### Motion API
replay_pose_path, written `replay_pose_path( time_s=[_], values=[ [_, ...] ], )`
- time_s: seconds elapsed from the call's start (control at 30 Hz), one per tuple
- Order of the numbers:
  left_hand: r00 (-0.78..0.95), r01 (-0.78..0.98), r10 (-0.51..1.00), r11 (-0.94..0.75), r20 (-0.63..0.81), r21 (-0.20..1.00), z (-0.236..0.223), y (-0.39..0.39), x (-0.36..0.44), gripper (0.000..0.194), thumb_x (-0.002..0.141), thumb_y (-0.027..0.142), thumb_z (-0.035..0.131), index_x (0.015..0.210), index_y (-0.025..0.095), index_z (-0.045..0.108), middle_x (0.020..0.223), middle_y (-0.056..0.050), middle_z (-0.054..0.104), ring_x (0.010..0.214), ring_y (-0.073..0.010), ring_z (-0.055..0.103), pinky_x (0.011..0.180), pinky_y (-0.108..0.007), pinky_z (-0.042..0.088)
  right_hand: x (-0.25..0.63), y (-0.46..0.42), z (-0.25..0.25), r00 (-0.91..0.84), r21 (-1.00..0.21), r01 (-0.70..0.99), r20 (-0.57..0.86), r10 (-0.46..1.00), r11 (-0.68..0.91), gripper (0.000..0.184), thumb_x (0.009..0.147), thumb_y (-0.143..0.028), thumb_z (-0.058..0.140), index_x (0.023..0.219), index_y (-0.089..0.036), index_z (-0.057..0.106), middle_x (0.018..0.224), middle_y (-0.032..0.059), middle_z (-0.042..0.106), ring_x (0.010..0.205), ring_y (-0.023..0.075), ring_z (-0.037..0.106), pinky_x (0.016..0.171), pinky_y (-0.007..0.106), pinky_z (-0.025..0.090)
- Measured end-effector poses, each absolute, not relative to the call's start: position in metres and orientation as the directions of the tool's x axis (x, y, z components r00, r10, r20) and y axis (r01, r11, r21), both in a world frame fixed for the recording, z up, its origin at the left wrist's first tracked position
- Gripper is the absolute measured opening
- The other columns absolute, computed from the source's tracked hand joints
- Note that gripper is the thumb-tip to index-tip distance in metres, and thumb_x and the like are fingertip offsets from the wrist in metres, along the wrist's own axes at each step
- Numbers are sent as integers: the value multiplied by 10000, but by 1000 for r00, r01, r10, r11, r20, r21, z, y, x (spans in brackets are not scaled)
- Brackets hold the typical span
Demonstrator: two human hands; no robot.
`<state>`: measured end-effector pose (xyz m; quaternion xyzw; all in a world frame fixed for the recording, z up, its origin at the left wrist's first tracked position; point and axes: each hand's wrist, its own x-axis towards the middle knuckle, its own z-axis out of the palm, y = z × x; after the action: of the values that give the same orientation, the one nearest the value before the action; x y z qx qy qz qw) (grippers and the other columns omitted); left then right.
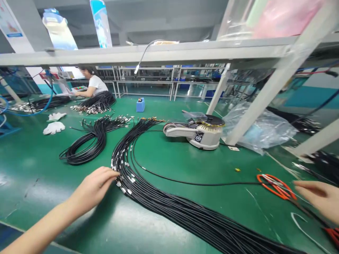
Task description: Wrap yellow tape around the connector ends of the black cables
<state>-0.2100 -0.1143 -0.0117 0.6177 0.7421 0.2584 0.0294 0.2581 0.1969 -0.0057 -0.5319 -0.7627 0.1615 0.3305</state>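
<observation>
A long bundle of black cables (185,208) with small white tags curves across the green bench. At its left edge, my left hand (96,185) has thumb and fingertips pinched together on a cable among the white tags. One single black cable (196,183) runs apart from the bundle toward the right. My right hand (319,197), slightly blurred and cut off by the frame edge, has its fingers stretched leftward with a gap above the thumb. Beside its fingertips lies an orange-looped tool (277,186), which looks like scissors.
A round tape dispenser (202,134) stands beyond the bundle. Farther left lie a coiled cable bundle (87,148) and white gloves (54,127). A blue holder (140,104) sits at the back. Slanted shelf posts (267,88) and clear plastic (262,130) occupy the right. Another person (95,84) sits across.
</observation>
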Motion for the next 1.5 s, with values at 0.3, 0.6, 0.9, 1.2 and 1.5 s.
replay_pose_path(
  time_s=[0.3,0.6,0.9,1.2,1.5],
  values=[
    [82,909,971,-166,227,383,-23,-69,-215,268,918,197,392,1012,194,644,994,-65,647,958,-188,558,885,-344,455,-11,49,-2,-735,-725,525,-123,667,445,132,703,-293,649,589,-238,687,695,51,710,679,242,619,627,329,414],
    [34,972,958,-98,284,212,-38,-58,-216,235,932,198,393,1010,204,614,884,-32,628,838,-158,575,792,-282,472,-34,71,-10,-722,-843,518,-337,605,149,171,784,-249,529,650,-162,588,614,9,656,476,92,553,469,199,429],
    [7,1000,947,2,321,-29,-34,8,-272,338,821,-2,414,1020,157,636,915,-87,608,825,-209,531,778,-339,451,-24,52,6,-702,-884,434,-212,680,173,196,808,-272,510,644,-174,552,605,-14,618,452,74,490,398,173,341],
    [299,948,938,-270,177,-167,-28,24,-294,236,825,28,480,935,162,639,868,-66,607,853,-195,531,772,-288,433,-25,45,10,-660,-851,465,-151,736,242,190,805,-219,467,640,-171,549,610,2,643,440,82,512,433,179,375],
    [331,937,927,-300,176,-181,-30,36,-299,260,803,-10,450,877,147,644,813,-66,601,821,-204,536,720,-291,445,-29,36,13,-611,-682,581,-5,792,444,234,823,-174,470,608,-192,563,580,-5,664,500,120,568,517,215,367]
  ],
)
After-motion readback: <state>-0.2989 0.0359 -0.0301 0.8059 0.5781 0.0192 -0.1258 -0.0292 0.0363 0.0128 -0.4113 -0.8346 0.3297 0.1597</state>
